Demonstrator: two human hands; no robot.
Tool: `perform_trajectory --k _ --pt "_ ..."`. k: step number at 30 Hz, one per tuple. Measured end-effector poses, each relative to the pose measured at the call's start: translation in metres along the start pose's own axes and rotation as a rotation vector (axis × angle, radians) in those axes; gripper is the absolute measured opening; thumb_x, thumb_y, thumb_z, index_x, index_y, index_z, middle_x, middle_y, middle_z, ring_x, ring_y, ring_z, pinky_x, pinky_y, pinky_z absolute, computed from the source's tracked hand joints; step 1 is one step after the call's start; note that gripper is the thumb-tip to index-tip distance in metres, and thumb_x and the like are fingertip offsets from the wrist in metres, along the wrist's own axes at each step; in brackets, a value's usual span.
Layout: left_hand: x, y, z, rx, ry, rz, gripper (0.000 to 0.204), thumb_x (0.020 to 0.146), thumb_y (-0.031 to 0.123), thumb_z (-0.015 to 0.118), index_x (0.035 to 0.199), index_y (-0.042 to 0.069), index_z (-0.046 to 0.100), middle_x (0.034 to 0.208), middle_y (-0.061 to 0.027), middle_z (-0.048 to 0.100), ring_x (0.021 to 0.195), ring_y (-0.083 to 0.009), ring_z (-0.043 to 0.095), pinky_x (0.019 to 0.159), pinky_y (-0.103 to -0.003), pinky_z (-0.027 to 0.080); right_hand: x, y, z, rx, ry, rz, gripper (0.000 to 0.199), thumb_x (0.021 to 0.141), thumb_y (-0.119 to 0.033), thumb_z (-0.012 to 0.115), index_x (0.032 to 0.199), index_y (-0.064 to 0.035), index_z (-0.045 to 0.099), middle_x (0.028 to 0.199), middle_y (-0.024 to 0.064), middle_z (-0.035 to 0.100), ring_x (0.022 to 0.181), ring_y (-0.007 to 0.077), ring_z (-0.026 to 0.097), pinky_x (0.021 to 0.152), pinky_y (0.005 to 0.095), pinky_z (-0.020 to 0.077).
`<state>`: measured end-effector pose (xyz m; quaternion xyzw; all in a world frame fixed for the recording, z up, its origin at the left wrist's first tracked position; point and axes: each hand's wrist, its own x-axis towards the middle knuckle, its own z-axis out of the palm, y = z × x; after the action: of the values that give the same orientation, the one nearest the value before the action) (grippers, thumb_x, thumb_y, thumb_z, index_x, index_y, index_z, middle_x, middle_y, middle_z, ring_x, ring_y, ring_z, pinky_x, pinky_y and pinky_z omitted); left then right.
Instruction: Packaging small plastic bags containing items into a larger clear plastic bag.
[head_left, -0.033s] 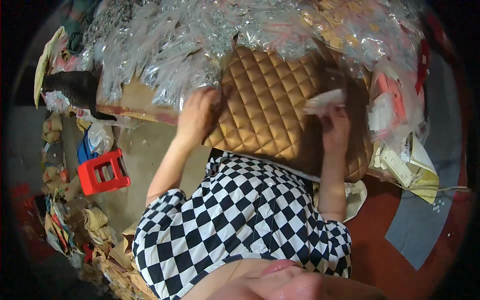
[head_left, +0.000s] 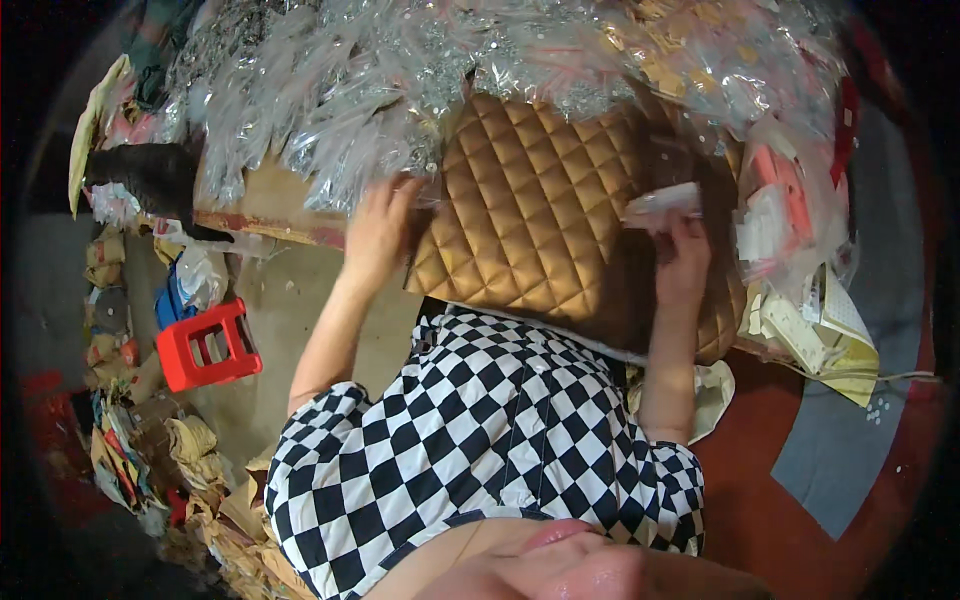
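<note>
**Hands at work over a quilted gold cushion**

Nothing has shifted since the earlier frame: both hands sit where they were. At centre frame the left hand (head_left: 378, 232) lies with fingers loosely spread on the left edge of a quilted gold cushion (head_left: 535, 215), touching the clear plastic packets (head_left: 330, 110) heaped beside it; it grips nothing that can be seen. To the right of centre, the right hand (head_left: 683, 255) is closed around a small white packet (head_left: 662, 203), pinched at the fingertips and held just above the cushion's right side.

The cushion rests on a worktable (head_left: 262, 205) with a brown top, its far half across the upper frame buried in glittering cellophane bags. At right, pink and white packets (head_left: 790, 215) pile up beside loose yellowish papers (head_left: 835, 335). On the floor at left stands a red plastic stool (head_left: 205, 345), with crumpled paper and cardboard scraps (head_left: 190, 450) strewn below it. The person wears a black-and-white checked shirt (head_left: 480, 440).
</note>
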<state>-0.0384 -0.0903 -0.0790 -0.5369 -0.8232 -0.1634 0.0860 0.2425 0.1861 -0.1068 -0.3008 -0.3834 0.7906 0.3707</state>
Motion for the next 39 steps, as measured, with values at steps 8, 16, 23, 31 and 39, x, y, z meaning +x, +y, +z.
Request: perform_trajectory --k 8,16,23,31,39 --pt "0.064 -0.026 -0.027 -0.012 0.273 0.224 0.028 0.076 0.005 0.07 0.103 0.01 0.067 0.098 -0.0079 0.065 0.086 -0.0298 0.064 0.071 -0.038 0.051 -0.001 0.005 -0.052 -0.064 0.138 -0.173 0.023 0.091 -0.011 0.066 0.114 -0.0037 0.063 0.102 0.0025 0.065 0.093 0.0136 0.063 0.081 0.0279 0.0506" --pt "0.13 0.06 -0.05 -0.337 0.281 0.323 0.014 0.08 0.006 0.071 0.093 0.007 0.066 0.086 -0.0091 0.061 0.079 -0.0303 0.061 0.066 -0.038 0.049 -0.032 0.004 -0.02 -1.158 0.254 -0.505 0.03 0.081 -0.007 0.073 0.11 -0.0051 0.067 0.106 0.013 0.069 0.097 0.0302 0.066 0.087 0.0357 0.0507" --pt "0.112 0.06 -0.023 -0.261 0.047 0.399 0.017 0.078 0.007 0.069 0.095 0.01 0.067 0.084 -0.0079 0.056 0.08 -0.0283 0.059 0.065 -0.039 0.048 -0.03 0.005 -0.016 -1.086 0.137 -0.508 0.031 0.079 -0.003 0.075 0.109 -0.0012 0.068 0.103 0.0103 0.07 0.091 0.0189 0.066 0.083 0.0306 0.0512" --pt "0.098 0.051 -0.008 -0.288 0.017 -0.01 0.009 0.091 0.015 0.062 0.094 0.009 0.057 0.077 -0.0141 0.063 0.067 -0.0371 0.062 0.055 -0.045 0.046 -0.028 0.001 -0.015 -1.154 0.091 -0.537 0.029 0.079 -0.002 0.073 0.108 -0.0064 0.069 0.109 0.0099 0.07 0.1 0.0287 0.066 0.091 0.0377 0.0497" --pt "0.109 0.031 0.024 -0.781 -0.105 -0.033 0.015 0.094 0.017 0.064 0.104 0.006 0.066 0.09 -0.0139 0.069 0.082 -0.0329 0.066 0.073 -0.035 0.051 -0.016 -0.001 -0.02 -1.154 -0.024 -0.454 0.031 0.082 -0.005 0.072 0.113 -0.0065 0.066 0.107 0.0109 0.07 0.095 0.0269 0.065 0.089 0.0361 0.049"
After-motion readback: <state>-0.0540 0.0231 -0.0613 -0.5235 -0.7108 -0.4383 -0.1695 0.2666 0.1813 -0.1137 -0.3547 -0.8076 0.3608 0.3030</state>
